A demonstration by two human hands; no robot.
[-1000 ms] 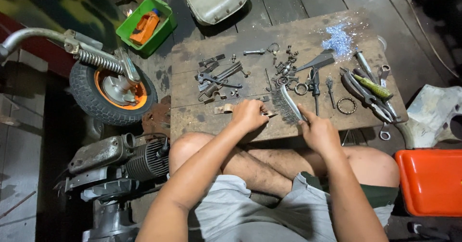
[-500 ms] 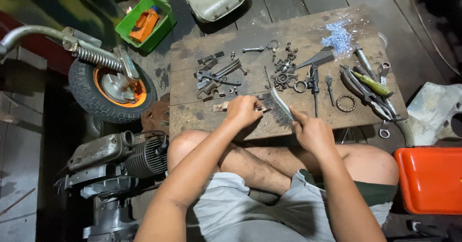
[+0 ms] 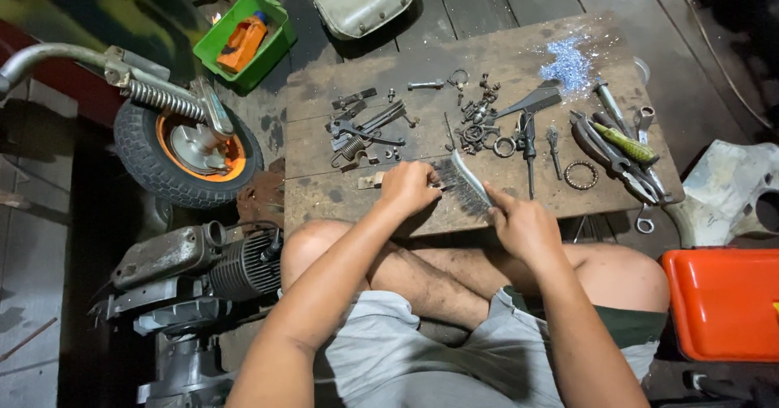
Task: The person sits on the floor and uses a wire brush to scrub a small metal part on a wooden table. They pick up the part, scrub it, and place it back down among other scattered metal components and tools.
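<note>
Pinning a small metal part (image 3: 375, 180) on the desk (image 3: 324, 205) at frame centre, the left hand (image 3: 410, 187) stays closed over it while the right hand (image 3: 523, 228) grips a wire brush (image 3: 465, 181), scrubbing it.

Small parts (image 3: 479, 116) mid-board (image 3: 341, 205), pliers (image 3: 617, 160) at right, wheel (image 3: 187, 152) left, tray (image 3: 722, 302) lower right.

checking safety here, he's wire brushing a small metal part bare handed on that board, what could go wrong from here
1. The left hand pins the small metal strip right beside the wire brush; a slip could scrape bare fingers.
2. The right hand drives the brush near loose nuts and rings; a wide stroke might scatter them off the wooden board.
3. Bare knees sit just under the board edge, so flung rust or bristles may hit skin.
</note>
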